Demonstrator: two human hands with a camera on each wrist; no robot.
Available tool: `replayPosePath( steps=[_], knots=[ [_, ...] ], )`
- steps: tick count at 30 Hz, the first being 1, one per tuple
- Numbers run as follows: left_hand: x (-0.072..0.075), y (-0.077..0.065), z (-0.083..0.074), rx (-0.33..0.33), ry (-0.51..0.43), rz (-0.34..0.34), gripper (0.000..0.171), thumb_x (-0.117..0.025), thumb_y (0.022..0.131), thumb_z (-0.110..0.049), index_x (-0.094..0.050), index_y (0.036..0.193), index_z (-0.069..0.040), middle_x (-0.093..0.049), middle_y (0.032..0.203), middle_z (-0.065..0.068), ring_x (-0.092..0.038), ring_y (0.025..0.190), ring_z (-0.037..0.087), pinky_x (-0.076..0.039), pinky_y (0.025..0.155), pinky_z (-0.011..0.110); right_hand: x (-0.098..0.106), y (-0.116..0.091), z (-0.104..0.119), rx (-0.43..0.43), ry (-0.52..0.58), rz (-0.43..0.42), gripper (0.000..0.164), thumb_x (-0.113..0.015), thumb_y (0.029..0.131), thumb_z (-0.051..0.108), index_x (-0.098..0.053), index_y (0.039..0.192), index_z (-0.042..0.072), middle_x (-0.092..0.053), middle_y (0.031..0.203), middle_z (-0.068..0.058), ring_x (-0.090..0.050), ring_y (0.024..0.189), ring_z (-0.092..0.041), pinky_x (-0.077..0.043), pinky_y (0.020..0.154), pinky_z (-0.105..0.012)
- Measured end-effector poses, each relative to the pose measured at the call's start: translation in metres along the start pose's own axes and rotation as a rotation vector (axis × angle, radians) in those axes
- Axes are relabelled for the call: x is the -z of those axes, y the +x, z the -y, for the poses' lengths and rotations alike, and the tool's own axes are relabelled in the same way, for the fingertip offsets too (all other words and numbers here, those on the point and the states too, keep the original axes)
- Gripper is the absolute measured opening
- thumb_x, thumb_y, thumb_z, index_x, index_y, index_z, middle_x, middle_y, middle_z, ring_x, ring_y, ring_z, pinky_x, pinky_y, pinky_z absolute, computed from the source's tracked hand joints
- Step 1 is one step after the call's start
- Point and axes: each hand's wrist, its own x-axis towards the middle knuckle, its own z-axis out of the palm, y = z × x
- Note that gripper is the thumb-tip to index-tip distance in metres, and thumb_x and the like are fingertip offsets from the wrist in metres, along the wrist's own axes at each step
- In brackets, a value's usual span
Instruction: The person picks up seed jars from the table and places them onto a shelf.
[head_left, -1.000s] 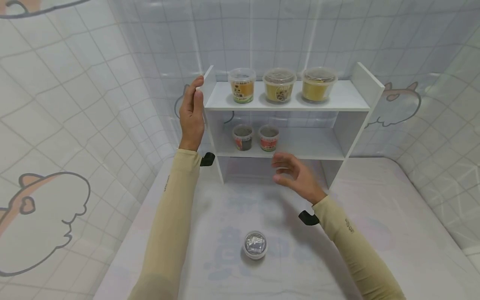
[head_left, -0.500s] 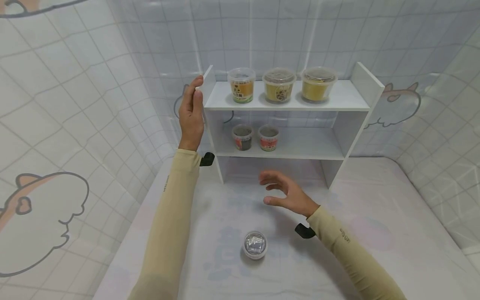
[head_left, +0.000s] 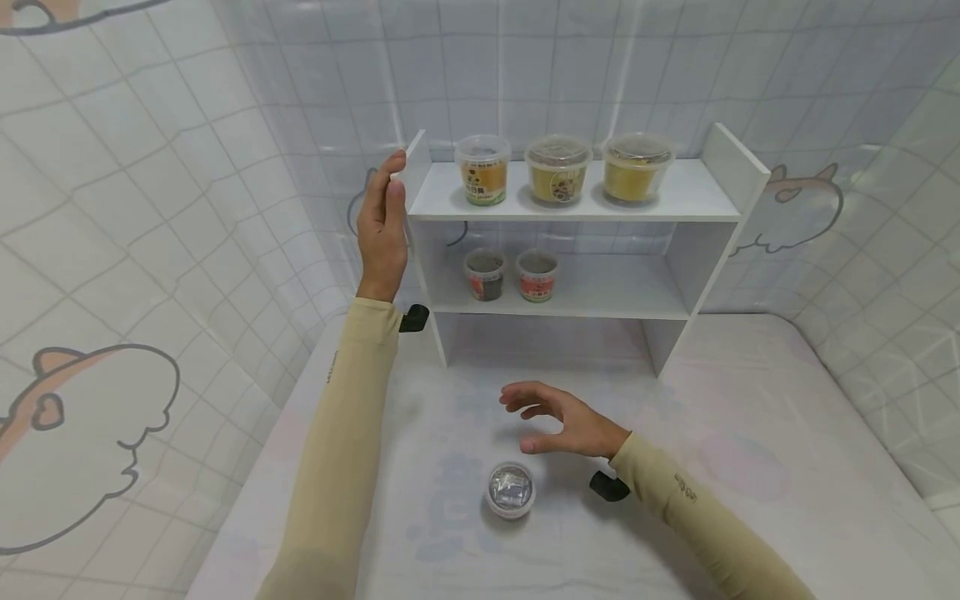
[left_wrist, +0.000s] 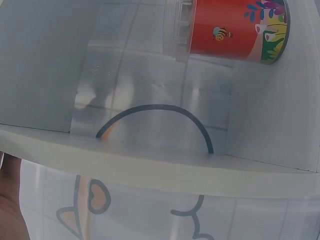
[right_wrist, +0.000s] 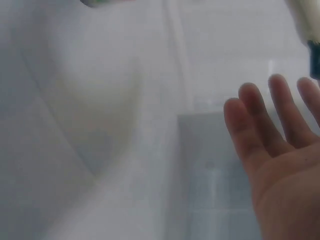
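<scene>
My left hand (head_left: 384, 233) rests flat along the left side panel of a white shelf unit (head_left: 622, 287), fingers straight and pointing up. In the left wrist view, a red printed plastic cup (left_wrist: 227, 30) sits inside the shelf, with part of that hand at the lower left edge. Above the table, in front of the shelf, my right hand (head_left: 566, 421) hangs with fingers and thumb spread apart and nothing between them. Just below and left of its thumb, a small round tub with a clear lid (head_left: 510, 491) stands on the table. The right wrist view shows the palm and loose fingers (right_wrist: 245, 130).
On the top board stand a tall orange cup (head_left: 484, 171) and two yellow tubs (head_left: 558, 170). Two smaller cups (head_left: 537, 276) occupy the left part of the middle board. Tiled-pattern curtains (head_left: 187, 183) enclose the cloth-covered table (head_left: 750, 400).
My right hand has come down and left from the middle board's front edge to just above the lidded tub on the table. The left hand has stayed against the side panel.
</scene>
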Motion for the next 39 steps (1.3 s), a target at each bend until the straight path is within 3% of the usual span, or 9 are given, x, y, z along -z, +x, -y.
replayPosePath(
  steps=[10, 16, 20, 24, 30, 39],
  knots=[
    [0.000, 0.000, -0.002, 0.004, 0.025, 0.000, 0.034, -0.036, 0.100, -0.001, -0.049, 0.131, -0.002, -0.047, 0.138, 0.007, -0.037, 0.132, 0.016, -0.026, 0.110, 0.033, -0.014, -0.010, -0.020, -0.047, 0.084, 0.147, 0.069, -0.070, 0.081, 0.001, -0.036, 0.140, 0.011, -0.042, 0.138, -0.011, -0.042, 0.125, -0.036, -0.034, 0.099, -0.059],
    [0.000, 0.000, -0.002, -0.009, 0.018, 0.006, 0.034, -0.035, 0.100, 0.000, -0.049, 0.131, -0.001, -0.047, 0.138, 0.008, -0.036, 0.132, 0.017, -0.026, 0.110, 0.034, -0.018, -0.015, -0.041, -0.081, 0.062, 0.199, 0.071, -0.074, 0.081, 0.014, -0.036, 0.141, 0.016, -0.042, 0.139, -0.004, -0.040, 0.127, -0.036, -0.035, 0.103, -0.050],
    [0.000, 0.001, -0.002, -0.007, 0.009, 0.004, 0.034, -0.035, 0.100, 0.000, -0.049, 0.131, -0.001, -0.047, 0.138, 0.008, -0.036, 0.132, 0.016, -0.026, 0.111, 0.034, -0.020, -0.017, -0.044, -0.095, 0.080, 0.226, 0.073, -0.075, 0.080, 0.016, -0.035, 0.141, 0.015, -0.041, 0.140, -0.011, -0.040, 0.128, -0.035, -0.033, 0.105, -0.049],
    [0.000, 0.001, -0.001, 0.000, 0.004, 0.002, 0.034, -0.035, 0.100, 0.000, -0.049, 0.131, -0.002, -0.047, 0.138, 0.007, -0.036, 0.132, 0.016, -0.025, 0.111, 0.034, -0.023, -0.019, -0.045, -0.108, 0.084, 0.244, 0.075, -0.076, 0.079, 0.016, -0.035, 0.141, 0.014, -0.040, 0.139, -0.016, -0.040, 0.128, -0.032, -0.033, 0.106, -0.047],
    [0.000, 0.001, -0.001, 0.009, -0.005, -0.001, 0.034, -0.035, 0.100, 0.000, -0.050, 0.131, -0.002, -0.047, 0.138, 0.007, -0.037, 0.132, 0.016, -0.025, 0.111, 0.033, -0.028, -0.022, -0.049, -0.123, 0.059, 0.262, 0.076, -0.078, 0.077, 0.017, -0.036, 0.141, 0.015, -0.042, 0.139, -0.014, -0.040, 0.129, -0.023, -0.032, 0.107, -0.039],
    [0.000, 0.001, 0.000, 0.001, -0.008, 0.001, 0.034, -0.035, 0.100, -0.001, -0.049, 0.131, -0.002, -0.047, 0.138, 0.008, -0.036, 0.132, 0.016, -0.025, 0.111, 0.034, -0.033, -0.024, -0.059, -0.129, 0.104, 0.249, 0.077, -0.079, 0.076, 0.012, -0.037, 0.141, 0.015, -0.043, 0.139, -0.013, -0.041, 0.129, -0.023, -0.034, 0.106, -0.035]
  ],
)
